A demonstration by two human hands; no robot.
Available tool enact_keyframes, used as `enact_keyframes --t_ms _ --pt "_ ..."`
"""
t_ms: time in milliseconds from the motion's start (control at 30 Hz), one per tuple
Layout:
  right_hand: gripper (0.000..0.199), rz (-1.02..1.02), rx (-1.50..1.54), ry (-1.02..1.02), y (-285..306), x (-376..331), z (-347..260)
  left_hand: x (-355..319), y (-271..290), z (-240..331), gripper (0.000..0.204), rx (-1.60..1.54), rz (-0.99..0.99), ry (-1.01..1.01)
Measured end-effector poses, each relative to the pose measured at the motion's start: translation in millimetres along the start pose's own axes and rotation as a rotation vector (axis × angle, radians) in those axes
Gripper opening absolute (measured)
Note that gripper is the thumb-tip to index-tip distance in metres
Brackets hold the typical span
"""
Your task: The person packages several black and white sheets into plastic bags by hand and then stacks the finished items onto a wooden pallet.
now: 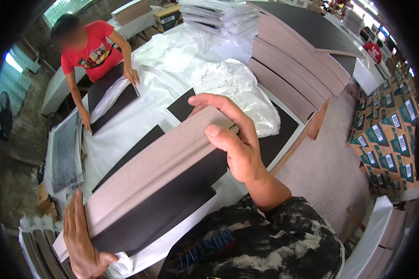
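Observation:
A thick stack of black-faced boards [160,160] with pale brown edges stands tilted on its long side in front of me. My right hand [235,139] grips its far right end, thumb on the top edges and fingers curled around the end. My left hand [81,237] lies flat against the near left end, fingers straight and together, thumb apart. A few boards stick up slightly unevenly along the near side of the stack. Under and behind it, more black boards [179,106] lie on the white-covered table [125,151].
Crumpled clear plastic [233,90] lies beyond my right hand. Tall board stacks [288,65] stand at the back right. Across the table, a person in a red shirt [95,49] handles a plastic-wrapped black board [111,100]. Printed cartons [386,135] are piled on the right.

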State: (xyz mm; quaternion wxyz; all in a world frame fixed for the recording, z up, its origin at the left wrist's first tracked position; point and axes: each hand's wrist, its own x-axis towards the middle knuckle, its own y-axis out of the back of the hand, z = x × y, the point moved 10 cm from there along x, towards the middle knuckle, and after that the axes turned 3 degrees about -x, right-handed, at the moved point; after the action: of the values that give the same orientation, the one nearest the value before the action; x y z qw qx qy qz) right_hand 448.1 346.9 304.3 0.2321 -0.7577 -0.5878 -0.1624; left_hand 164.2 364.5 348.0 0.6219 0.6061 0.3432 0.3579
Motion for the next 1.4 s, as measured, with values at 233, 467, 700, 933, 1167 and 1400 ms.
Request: enact_keyframes --t_ms 233,467,700,933,1167,1400 --pt "0.053 0.044 -0.089 -0.035 11 -1 5 25 -5 61 0.107 0.09 0.329 -0.278" --pt "0.068 0.114 -0.308 0.169 21 -30 -10 21 11 73 0.083 0.189 0.537 -0.031" --pt "0.063 0.107 -0.63 0.291 18 -59 -26 21 32 91 0.075 0.199 0.737 -0.191" --pt "0.061 0.159 -0.762 0.314 16 -71 -29 19 27 84 0.074 0.185 0.702 -0.156" --pt "0.056 0.189 -0.675 0.319 21 -72 -31 16 29 86 0.073 0.186 0.718 -0.15" --pt "0.053 0.225 -0.657 0.272 22 -72 -29 15 30 87 0.074 0.188 0.718 -0.146"
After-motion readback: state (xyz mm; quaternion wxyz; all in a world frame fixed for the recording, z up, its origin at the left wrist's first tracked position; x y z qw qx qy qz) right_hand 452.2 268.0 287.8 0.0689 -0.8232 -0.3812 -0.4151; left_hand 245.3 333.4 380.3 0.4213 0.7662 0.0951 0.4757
